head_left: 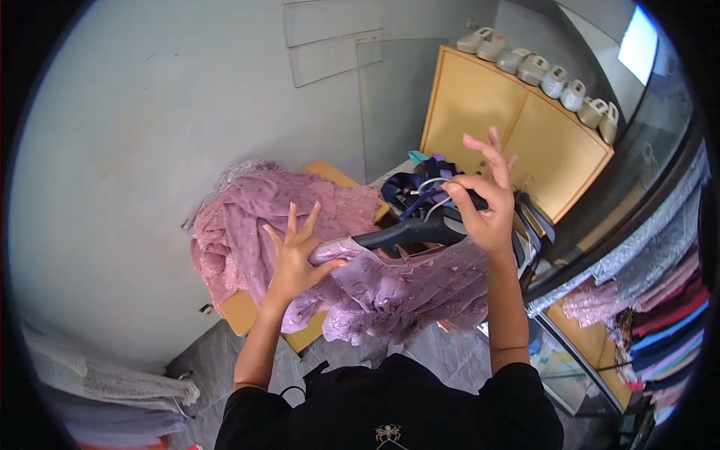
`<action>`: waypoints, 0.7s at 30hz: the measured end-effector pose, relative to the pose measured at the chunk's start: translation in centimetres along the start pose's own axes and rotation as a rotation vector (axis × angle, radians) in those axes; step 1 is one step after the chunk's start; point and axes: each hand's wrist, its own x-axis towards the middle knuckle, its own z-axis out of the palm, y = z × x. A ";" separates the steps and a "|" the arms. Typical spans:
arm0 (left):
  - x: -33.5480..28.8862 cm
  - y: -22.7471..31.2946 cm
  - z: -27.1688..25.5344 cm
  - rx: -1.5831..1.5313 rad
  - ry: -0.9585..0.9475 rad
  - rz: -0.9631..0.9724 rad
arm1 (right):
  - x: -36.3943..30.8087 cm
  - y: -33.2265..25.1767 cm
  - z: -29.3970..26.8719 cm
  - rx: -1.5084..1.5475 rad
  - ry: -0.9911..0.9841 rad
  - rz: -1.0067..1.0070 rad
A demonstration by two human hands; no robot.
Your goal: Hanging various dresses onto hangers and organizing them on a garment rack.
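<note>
A lilac dress (397, 289) with a textured, shiny surface hangs in front of me on a black hanger (409, 235). My right hand (487, 206) pinches the hanger's metal hook (433, 196) between thumb and forefinger, the other fingers raised. At the dress's left shoulder end, my left hand (296, 259) grips the fabric between thumb and forefinger, its other fingers spread upward. Beyond the left hand lies a heap of pink and mauve garments (259, 214) on a wooden table (238, 311). The lower part of the dress is partly hidden.
Dark blue and purple items (405, 191) lie behind the hanger. A wooden cabinet (517, 120) carries a row of pale shoes (532, 69). Several empty hangers (534, 221) are at its right. Clothes hang on a rack (664, 322) at far right, and more fabric (112, 382) hangs at lower left.
</note>
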 end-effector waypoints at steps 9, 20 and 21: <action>2.1 2.1 2.8 -0.131 0.055 0.135 | -4.0 0.1 -6.6 -0.100 -0.217 0.228; 6.8 5.8 6.1 -0.312 -0.060 0.332 | -18.1 -0.7 -15.9 -0.624 -0.296 0.578; 7.1 6.5 6.5 -0.361 -0.068 0.367 | -18.2 -1.5 -16.5 -0.691 -0.268 0.549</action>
